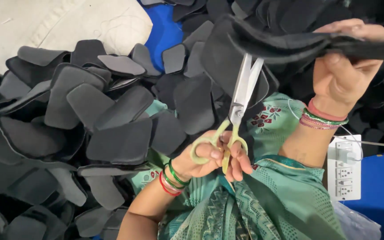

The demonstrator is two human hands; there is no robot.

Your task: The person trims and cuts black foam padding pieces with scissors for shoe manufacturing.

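Here the work in hand was trimming: the left hand (212, 158), wearing green and red bangles at the wrist, had its fingers threaded through the pale yellow-green loops of a pair of steel-bladed scissors (236, 113), gripping them firmly. The blades were parted in a narrow V, their tips pointing up at the lower edge of a flat black foam-and-fabric pad (290, 44). The right hand (345, 73), also bangled, was curled closed around that pad at its right end and held it raised and roughly level, edge-on to the camera, above the person's lap.

The blade tips appeared to be at or just under the pad's dark edge; whether steel had already bitten into the material could not be told, since black lay against black there.

Judging from this, the cut seemed to be at its start rather than its finish. The next move would call for the blades to close along the rim while the pad was kept taut and steady, with the gripping fingers kept well apart from the cutting line.

Around them lay a large heap of similar grey-black shaped pads (112, 115), spread over a blue sheet (167, 26). A cream cloth (58, 22) sat at the upper left, a white socket strip (344, 169) near the right forearm, and the green patterned garment (263, 200) filled the foreground.
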